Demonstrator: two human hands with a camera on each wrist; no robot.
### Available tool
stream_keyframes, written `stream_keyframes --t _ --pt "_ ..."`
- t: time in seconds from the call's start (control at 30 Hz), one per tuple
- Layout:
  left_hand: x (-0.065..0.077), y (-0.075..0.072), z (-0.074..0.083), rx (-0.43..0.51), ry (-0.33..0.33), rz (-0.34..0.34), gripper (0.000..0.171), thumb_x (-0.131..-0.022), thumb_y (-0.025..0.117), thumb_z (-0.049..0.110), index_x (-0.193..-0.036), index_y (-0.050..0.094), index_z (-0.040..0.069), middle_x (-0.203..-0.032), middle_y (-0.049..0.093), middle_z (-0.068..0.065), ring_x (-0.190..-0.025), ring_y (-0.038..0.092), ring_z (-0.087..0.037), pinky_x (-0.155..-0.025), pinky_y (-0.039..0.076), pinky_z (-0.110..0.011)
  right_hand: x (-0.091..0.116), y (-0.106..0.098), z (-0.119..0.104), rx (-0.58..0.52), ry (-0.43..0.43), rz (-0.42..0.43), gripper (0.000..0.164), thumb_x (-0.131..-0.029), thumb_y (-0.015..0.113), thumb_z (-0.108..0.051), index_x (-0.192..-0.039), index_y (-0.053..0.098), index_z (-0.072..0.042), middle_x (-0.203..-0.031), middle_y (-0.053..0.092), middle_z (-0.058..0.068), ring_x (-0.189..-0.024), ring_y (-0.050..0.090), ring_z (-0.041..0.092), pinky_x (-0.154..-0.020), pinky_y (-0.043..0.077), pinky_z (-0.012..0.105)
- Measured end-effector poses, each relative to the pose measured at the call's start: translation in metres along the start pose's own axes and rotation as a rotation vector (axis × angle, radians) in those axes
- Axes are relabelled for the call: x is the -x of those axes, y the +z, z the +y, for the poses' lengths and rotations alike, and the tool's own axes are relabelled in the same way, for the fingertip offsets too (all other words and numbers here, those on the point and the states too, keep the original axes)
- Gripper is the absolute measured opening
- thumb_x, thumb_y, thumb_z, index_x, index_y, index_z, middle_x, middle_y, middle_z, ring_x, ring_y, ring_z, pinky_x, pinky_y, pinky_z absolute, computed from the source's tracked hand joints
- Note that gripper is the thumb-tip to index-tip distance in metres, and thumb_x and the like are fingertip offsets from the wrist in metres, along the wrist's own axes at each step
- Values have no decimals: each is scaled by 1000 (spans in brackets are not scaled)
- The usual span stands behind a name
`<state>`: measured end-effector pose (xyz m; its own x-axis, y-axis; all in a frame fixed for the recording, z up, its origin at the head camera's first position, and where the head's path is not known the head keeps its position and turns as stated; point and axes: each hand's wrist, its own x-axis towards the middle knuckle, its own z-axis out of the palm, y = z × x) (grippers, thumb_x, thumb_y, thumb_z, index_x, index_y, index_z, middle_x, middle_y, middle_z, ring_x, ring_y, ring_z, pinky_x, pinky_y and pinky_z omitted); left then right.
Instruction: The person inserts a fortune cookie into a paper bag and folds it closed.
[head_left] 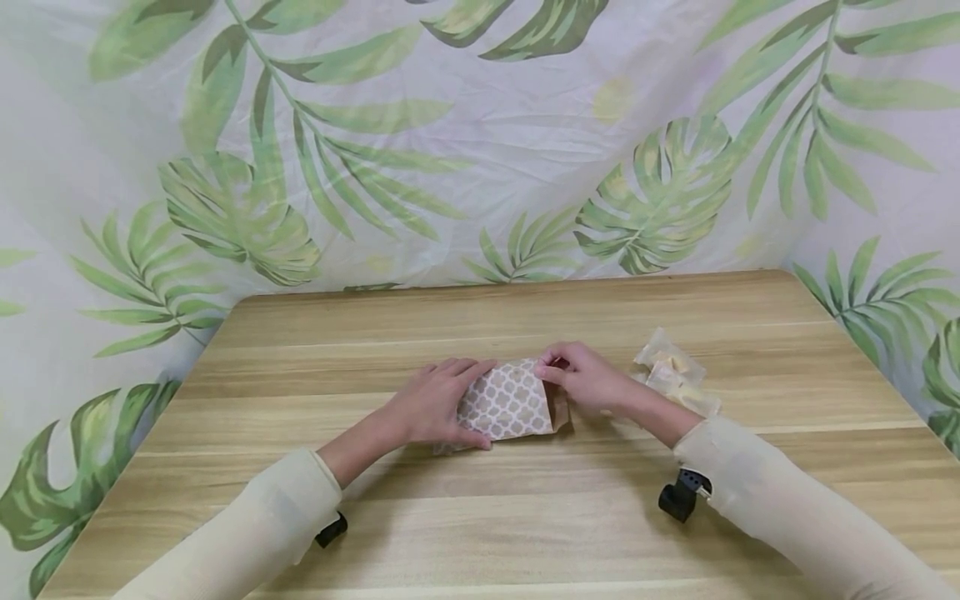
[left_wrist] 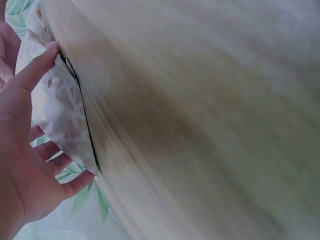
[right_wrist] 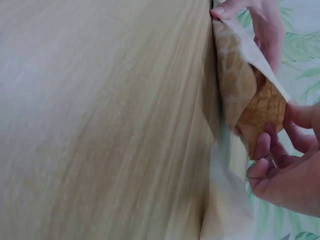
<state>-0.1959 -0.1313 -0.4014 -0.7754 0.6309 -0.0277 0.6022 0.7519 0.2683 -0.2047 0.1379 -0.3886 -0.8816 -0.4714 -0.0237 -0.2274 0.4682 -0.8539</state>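
A paper bag (head_left: 510, 404) with a white lattice pattern on tan lies on its side on the wooden table, its mouth facing right. My left hand (head_left: 435, 406) holds it across its closed end, thumb at the near edge and fingers over the far edge. At the mouth, my right hand (head_left: 588, 383) pinches the upper rim between thumb and index finger. The right wrist view shows the mouth parted, with the plain brown inside (right_wrist: 265, 107) of the bag visible. How deep the bag reaches is hidden under the patterned side.
Two small clear packets (head_left: 678, 385) with pale yellowish contents lie right of the bag, just behind my right forearm. The wooden table (head_left: 337, 333) ends at a back edge against a leaf-printed cloth (head_left: 525, 150). Black wrist-camera mounts (head_left: 678, 497) hang below both sleeves.
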Motion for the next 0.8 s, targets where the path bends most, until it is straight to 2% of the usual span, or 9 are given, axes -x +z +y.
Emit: stream_keyframes --t 0.13,0.23,0.33,0.43,0.57,0.8 --pt "0 0 0 26 -4 8 112 -73 88 62 -160 39 10 -151 53 -16 -139 48 -36 -113 37 -65 4 -4 3 107 -92 22 6 -97 68 -1 -102 71 1 -108 65 14 -98 57 27 -87 49 41" --pt "0 0 -1 47 -1 13 112 -72 89 60 -159 39 10 -151 53 -16 -139 48 -37 -114 36 -66 8 -7 7 190 -130 26 22 -89 78 -3 -110 71 -2 -120 60 18 -107 57 33 -93 49 51" --pt "0 0 -2 66 4 12 112 -72 89 60 -160 39 10 -151 52 -16 -140 47 -37 -114 35 -66 13 -9 10 227 -148 21 39 -82 85 -9 -118 71 -2 -129 54 21 -118 54 40 -100 48 58" --pt "-1 1 -3 85 11 11 112 -72 89 59 -160 39 10 -152 52 -16 -141 47 -38 -115 35 -66 15 -9 12 217 -153 16 52 -79 89 -14 -125 69 -1 -134 53 23 -123 53 43 -99 50 58" --pt "-1 0 -3 111 34 17 113 -72 90 57 -160 38 8 -153 50 -18 -142 46 -38 -115 36 -63 16 -9 13 170 -153 11 58 -78 89 -16 -129 67 2 -137 56 23 -123 55 44 -93 54 54" --pt "-5 0 -1 165 75 35 117 -70 90 57 -161 35 6 -153 49 -21 -139 50 -38 -114 42 -54 16 -8 12 134 -128 0 70 -74 89 -14 -135 62 7 -144 51 27 -129 52 45 -98 54 53"
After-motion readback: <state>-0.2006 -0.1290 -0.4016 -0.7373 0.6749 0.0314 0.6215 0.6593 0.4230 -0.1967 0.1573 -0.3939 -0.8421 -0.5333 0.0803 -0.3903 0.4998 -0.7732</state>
